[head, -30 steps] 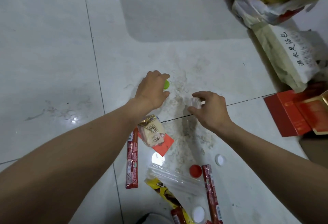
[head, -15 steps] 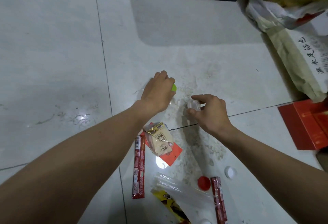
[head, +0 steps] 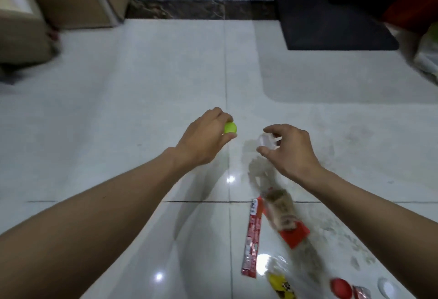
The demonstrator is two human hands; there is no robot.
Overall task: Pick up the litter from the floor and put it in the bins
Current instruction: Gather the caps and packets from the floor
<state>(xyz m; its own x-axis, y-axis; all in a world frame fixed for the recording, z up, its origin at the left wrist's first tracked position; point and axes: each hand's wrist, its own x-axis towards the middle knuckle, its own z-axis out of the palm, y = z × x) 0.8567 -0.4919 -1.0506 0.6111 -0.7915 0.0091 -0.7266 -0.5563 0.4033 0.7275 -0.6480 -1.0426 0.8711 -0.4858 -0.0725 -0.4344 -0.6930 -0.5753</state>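
2 hands above the glossy white tiled floor (head: pixel 142 109), each holding 1 piece of litter.
The left hand (head: pixel 203 139) pinches a round lime-green plastic cap (head: pixel 230 128) between thumb and fingertips. The right hand (head: pixel 291 151) curls around a small clear plastic piece (head: pixel 266 142), its shape blurred. Below them on the floor lie a long red foil stick wrapper (head: pixel 252 237), a blurred tan snack packet (head: pixel 282 213), a yellow wrapper (head: pixel 280 284), a red cap (head: pixel 341 288) and a white cap (head: pixel 386 288).
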